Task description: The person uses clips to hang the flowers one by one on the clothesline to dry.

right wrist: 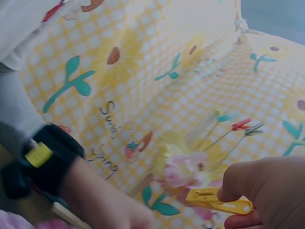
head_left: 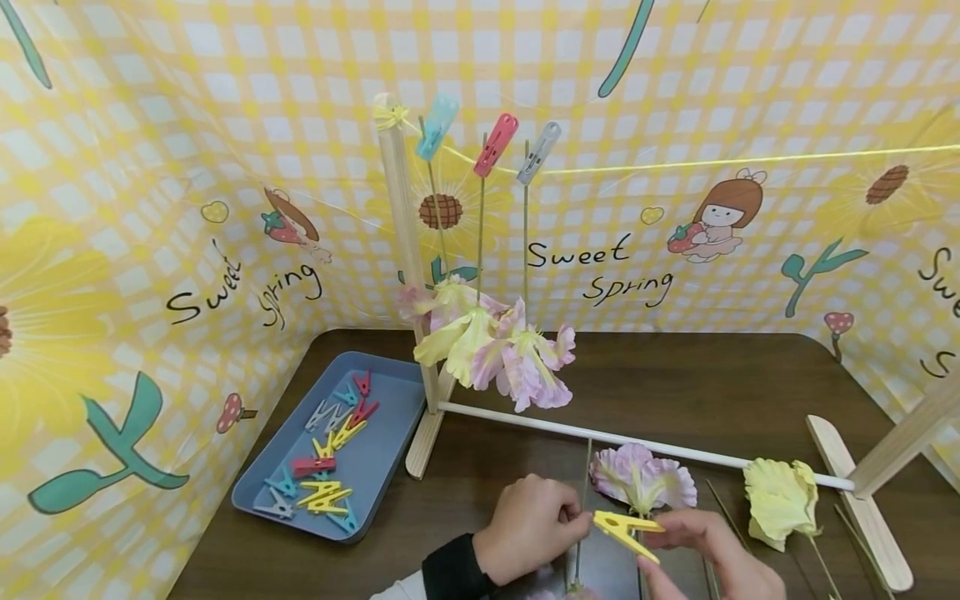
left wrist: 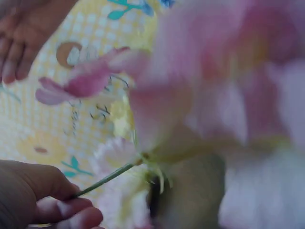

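My left hand (head_left: 532, 525) pinches the thin stem (left wrist: 107, 180) of a flower, whose pink petals (left wrist: 186, 100) fill much of the left wrist view, blurred. Close beside it, my right hand (head_left: 712, 554) holds a yellow clothespin (head_left: 626, 532) between thumb and fingers; the right wrist view shows that clothespin (right wrist: 219, 200) too. Three flowers (head_left: 528, 358) hang upside down from a yellow string (head_left: 675, 165), their stems clipped by a blue clothespin (head_left: 437, 127), a red one (head_left: 496, 145) and a grey one (head_left: 539, 153).
A blue tray (head_left: 251, 483) of mixed clothespins stands at the left. A wooden post (head_left: 401, 208) and white crossbar (head_left: 525, 423) frame the work. On the dark table (head_left: 675, 375) lie a pink flower (head_left: 641, 475), a yellow flower (head_left: 780, 500) and loose stems.
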Tool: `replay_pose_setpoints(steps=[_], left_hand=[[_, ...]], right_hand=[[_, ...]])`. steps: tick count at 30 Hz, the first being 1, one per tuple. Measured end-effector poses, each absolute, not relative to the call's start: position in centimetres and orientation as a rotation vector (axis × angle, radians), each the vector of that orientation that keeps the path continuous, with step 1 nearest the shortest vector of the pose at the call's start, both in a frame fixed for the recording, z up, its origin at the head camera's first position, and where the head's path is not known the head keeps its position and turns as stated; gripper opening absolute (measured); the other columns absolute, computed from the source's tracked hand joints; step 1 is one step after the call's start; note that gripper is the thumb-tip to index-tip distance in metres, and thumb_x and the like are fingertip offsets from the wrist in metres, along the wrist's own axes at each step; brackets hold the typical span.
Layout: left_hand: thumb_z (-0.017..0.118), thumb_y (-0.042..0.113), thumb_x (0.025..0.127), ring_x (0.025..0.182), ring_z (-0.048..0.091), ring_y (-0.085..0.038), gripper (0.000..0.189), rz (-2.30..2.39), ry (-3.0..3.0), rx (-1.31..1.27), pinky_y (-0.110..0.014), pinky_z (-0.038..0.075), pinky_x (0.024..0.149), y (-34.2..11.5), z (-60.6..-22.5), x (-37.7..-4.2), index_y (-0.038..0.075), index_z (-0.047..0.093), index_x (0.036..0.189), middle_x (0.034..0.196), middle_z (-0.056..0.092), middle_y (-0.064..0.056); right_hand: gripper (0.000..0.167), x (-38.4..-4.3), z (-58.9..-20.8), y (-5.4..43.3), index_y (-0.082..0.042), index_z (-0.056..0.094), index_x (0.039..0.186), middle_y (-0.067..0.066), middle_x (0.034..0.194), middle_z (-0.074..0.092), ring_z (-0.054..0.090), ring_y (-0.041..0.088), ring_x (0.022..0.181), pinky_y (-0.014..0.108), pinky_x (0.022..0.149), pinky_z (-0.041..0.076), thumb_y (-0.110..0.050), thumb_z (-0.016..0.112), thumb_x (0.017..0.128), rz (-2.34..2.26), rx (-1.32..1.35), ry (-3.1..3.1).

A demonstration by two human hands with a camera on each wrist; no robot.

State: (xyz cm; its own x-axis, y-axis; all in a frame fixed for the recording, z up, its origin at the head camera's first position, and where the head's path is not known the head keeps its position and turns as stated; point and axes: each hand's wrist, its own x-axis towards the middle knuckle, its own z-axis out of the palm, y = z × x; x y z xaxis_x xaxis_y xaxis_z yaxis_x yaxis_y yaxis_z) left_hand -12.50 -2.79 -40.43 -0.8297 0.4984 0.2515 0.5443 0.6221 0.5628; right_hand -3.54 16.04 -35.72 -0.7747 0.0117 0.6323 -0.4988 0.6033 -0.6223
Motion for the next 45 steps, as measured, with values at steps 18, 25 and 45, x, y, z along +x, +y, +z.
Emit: replay_pose_setpoints(steps=[18,25,45], left_hand=[[0.069,0.006,0.085,0.053,0.045,0.000,0.020,-0.836,-2.018,-1.279,-0.006,0.035,0.055,-3.5,-26.0,-12.4,0.011,0.061,0.067,0.061,0.056,0.006],[0.065,0.009,0.092,0.048,0.042,-0.005,0.024,-0.834,-2.062,-1.168,-0.015,0.033,0.048,-3.1,-19.3,-16.2,0.008,0.064,0.068,0.058,0.056,0.003],[0.060,0.020,0.098,0.056,0.046,-0.013,0.027,-0.680,-2.253,-0.816,-0.024,0.033,0.055,-2.9,-17.7,-23.1,0.008,0.064,0.075,0.066,0.058,0.000]], right_hand=[[0.038,-5.9,-30.2,20.7,0.031,0.048,0.100,0.030,0.095,0.066,0.069,0.025,0.091,0.023,0.084,0.050,0.023,0.070,0.070,1.573,0.835,-1.504],[0.043,-7.7,-26.4,21.9,0.030,0.046,0.108,0.031,0.099,0.062,0.066,0.026,0.097,0.023,0.085,0.050,0.020,0.071,0.075,1.509,0.927,-1.529],[0.036,-14.6,-13.6,17.0,0.005,0.058,0.123,0.010,0.103,0.069,0.061,0.000,0.091,0.017,0.085,0.047,-0.002,0.069,0.089,0.809,0.811,-2.021]])
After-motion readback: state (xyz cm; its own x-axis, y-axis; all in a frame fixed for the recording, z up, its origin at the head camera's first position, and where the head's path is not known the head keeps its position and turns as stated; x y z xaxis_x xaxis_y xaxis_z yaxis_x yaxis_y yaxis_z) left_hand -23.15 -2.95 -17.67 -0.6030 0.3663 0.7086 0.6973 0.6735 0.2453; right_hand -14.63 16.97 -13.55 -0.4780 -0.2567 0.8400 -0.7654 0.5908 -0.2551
